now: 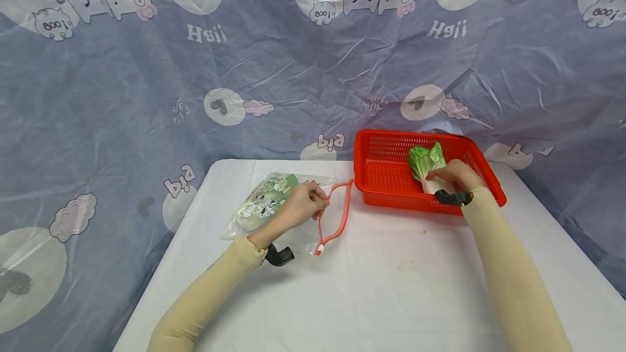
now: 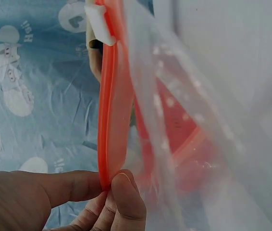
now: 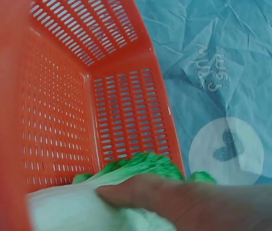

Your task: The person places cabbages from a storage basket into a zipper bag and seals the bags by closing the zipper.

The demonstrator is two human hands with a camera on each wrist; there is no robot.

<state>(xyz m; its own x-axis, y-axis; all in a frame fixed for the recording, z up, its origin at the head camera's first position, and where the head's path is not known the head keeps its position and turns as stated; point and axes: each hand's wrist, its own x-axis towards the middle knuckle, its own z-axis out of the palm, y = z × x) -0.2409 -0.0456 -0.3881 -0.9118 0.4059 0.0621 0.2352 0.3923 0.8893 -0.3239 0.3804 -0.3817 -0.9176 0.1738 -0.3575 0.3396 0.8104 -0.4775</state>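
Observation:
My left hand point(image 1: 304, 203) pinches the red zip edge point(image 2: 108, 120) of a clear zip bag point(image 1: 335, 208) between thumb and forefinger. The bag's mouth gapes toward the right, and a white slider point(image 2: 100, 24) sits at one end of the zip. Cartoon dogs are printed on the bag's far left part, where something pale green shows through. Over at the right, my right hand point(image 1: 459, 174) grips a napa cabbage point(image 1: 421, 163) by its thick white base, thumb point(image 3: 126, 190) laid along it. Its crinkled green leaves point to the back of the red basket point(image 3: 160, 96); the other fingers are mostly hidden.
The slotted red basket stands at the back right of the white table point(image 1: 381, 287), right beside the bag's mouth. Small green scraps point(image 1: 424, 232) lie on the table in front of it. A printed blue-grey sheet point(image 1: 274, 69) hangs behind and around the table.

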